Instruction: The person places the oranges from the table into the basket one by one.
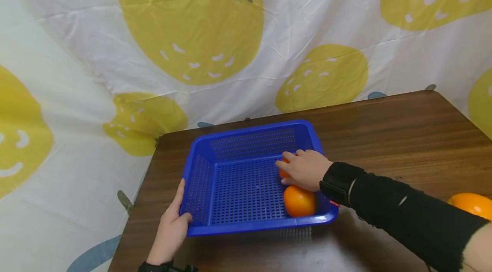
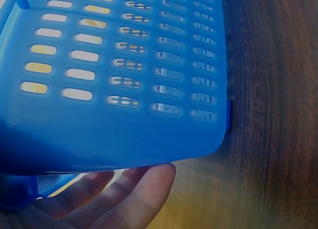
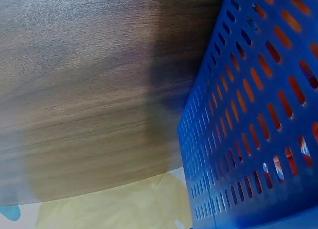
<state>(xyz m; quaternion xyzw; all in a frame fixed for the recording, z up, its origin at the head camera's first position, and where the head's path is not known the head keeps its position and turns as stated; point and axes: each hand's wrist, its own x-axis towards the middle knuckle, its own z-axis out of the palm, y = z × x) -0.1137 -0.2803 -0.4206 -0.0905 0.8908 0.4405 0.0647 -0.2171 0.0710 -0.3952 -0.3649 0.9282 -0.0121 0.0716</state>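
A blue plastic basket [image 1: 250, 188] with slotted walls is on the wooden table. My left hand [image 1: 173, 225] grips its left front corner, the thumb over the rim; in the left wrist view the fingers [image 2: 154, 189] lie against the basket's outer edge. Inside the basket, at its right side, my right hand [image 1: 305, 169] holds a round orange fruit [image 1: 283, 171], mostly hidden by the fingers. Just in front of that hand another orange fruit [image 1: 300, 203] sits in the right front corner. The right wrist view shows the basket wall [image 3: 258, 114], with orange colour through its slots, but not the hand.
On the brown table [image 1: 392, 135], a further orange fruit [image 1: 470, 203] lies at the far right, partly behind the right forearm. A white cloth [image 1: 276, 20] printed with yellow fruit shapes hangs behind the table and along its left.
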